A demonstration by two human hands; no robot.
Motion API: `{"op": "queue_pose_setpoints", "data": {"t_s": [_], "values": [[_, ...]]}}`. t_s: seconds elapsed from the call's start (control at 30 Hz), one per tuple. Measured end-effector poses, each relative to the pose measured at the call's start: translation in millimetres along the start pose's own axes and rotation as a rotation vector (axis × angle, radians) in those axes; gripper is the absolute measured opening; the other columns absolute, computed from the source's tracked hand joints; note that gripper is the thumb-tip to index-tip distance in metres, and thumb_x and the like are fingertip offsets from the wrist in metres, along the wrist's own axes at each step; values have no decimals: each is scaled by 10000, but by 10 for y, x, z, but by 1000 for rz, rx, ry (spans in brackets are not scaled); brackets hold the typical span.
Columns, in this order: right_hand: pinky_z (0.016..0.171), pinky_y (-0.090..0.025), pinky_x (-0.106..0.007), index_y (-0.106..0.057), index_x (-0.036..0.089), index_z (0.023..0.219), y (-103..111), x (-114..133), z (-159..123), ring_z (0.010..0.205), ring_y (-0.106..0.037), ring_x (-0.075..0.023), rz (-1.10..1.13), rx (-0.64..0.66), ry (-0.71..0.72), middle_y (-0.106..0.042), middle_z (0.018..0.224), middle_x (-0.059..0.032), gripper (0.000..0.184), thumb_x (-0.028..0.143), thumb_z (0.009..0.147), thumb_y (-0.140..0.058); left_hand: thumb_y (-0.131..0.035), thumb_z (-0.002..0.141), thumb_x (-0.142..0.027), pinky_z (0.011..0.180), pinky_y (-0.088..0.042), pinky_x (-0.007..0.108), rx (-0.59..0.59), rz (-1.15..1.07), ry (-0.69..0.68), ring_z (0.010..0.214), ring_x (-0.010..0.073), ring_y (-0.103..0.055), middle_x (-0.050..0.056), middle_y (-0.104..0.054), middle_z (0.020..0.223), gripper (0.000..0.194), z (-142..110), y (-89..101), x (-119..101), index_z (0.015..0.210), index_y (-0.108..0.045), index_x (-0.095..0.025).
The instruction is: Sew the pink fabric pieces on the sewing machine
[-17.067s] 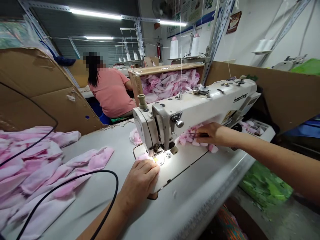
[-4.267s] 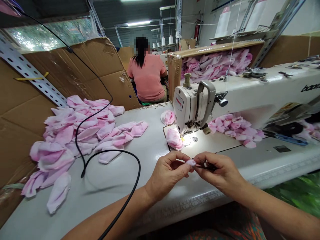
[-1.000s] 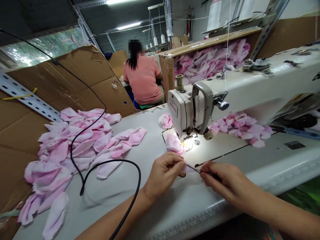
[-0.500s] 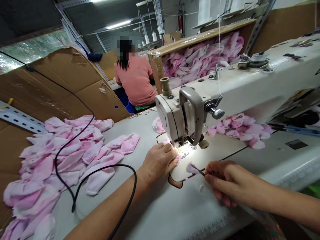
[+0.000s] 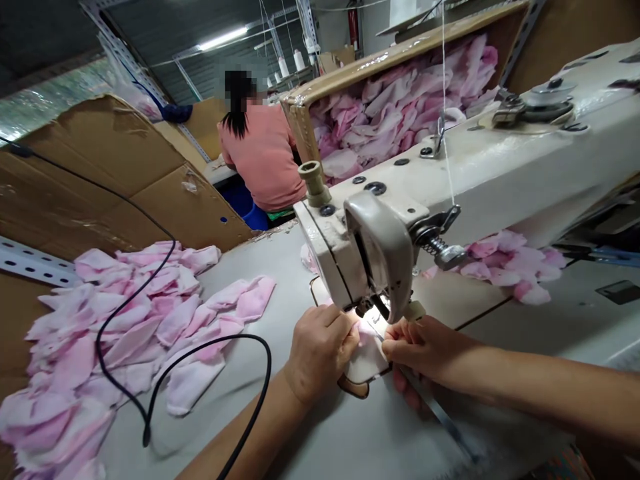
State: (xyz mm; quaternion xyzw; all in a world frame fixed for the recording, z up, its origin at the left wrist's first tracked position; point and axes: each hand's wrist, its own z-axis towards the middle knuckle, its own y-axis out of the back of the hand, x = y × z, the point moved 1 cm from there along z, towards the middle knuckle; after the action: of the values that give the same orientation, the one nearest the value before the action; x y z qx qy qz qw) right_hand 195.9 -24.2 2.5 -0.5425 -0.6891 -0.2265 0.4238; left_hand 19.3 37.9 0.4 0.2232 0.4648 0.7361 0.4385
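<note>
A pale pink fabric piece [image 5: 369, 358] lies on the sewing machine's bed plate, under the needle area of a white industrial sewing machine [image 5: 380, 230]. My left hand [image 5: 320, 353] presses on its left side, by the lit presser foot. My right hand [image 5: 425, 353] pinches its right edge, and a thin metal pick shows between those fingers. The hands nearly meet below the machine head, and they hide most of the fabric and the stitching spot.
A large pile of pink fabric pieces [image 5: 130, 320] lies left on the grey table [image 5: 235, 433], crossed by a black cable [image 5: 215, 340]. More pieces lie behind the machine [image 5: 510, 263] and fill a cardboard bin [image 5: 400, 113]. A co-worker in a pink shirt [image 5: 263, 160] sits beyond.
My right hand has moved left from the table onto the fabric at the needle, and its small tuft is no longer visible. My left hand stays on the fabric. The view has tilted closer.
</note>
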Motion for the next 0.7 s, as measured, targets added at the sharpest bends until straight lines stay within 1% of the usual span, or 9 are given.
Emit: {"op": "queue_pose_setpoints", "data": {"t_s": [0.13,0.23,0.37,0.47,0.57,0.7], "values": [[346,-285,-126,-495,145,621,-38,87,42,365,-505,-72,-45,-22,-55,-571,500,-6,310,107,898,-359,-468,950,-207,609,-345,286,-60,-33,1,635,156,-473,14,-544,649,264,16,2,-5,698,-542,-181],[362,-313,-142,-494,145,631,-51,130,56,381,-522,-87,-52,-48,-72,-584,514,-14,308,128,910,-367,-464,960,-221,608,-355,276,-76,-59,6,638,150,-485,12,-550,658,273,22,-4,-4,708,-558,-178],[381,-368,-167,-504,149,669,-62,144,83,405,-547,-110,-21,-65,-30,-592,541,-11,270,139,908,-379,-514,954,-238,633,-377,272,-67,-105,12,669,148,-518,14,-576,699,239,15,-13,0,732,-573,-174],[376,-360,-163,-495,153,680,-68,140,117,404,-538,-104,-28,-73,5,-589,542,-3,246,136,901,-388,-531,952,-241,645,-393,270,-63,-120,8,682,147,-527,14,-586,724,209,3,-12,4,763,-592,-176],[382,-359,-156,-480,156,675,-70,150,136,418,-541,-97,-48,-88,23,-599,554,-2,251,108,899,-377,-511,965,-258,648,-410,270,-49,-115,3,692,149,-539,17,-590,733,221,-8,-11,10,786,-613,-179],[388,-353,-149,-482,155,662,-67,165,127,420,-531,-90,-101,-105,26,-583,521,4,267,81,891,-366,-487,977,-275,680,-449,275,-4,-118,20,747,154,-578,37,-619,801,239,-15,-10,18,830,-655,-188]]}}
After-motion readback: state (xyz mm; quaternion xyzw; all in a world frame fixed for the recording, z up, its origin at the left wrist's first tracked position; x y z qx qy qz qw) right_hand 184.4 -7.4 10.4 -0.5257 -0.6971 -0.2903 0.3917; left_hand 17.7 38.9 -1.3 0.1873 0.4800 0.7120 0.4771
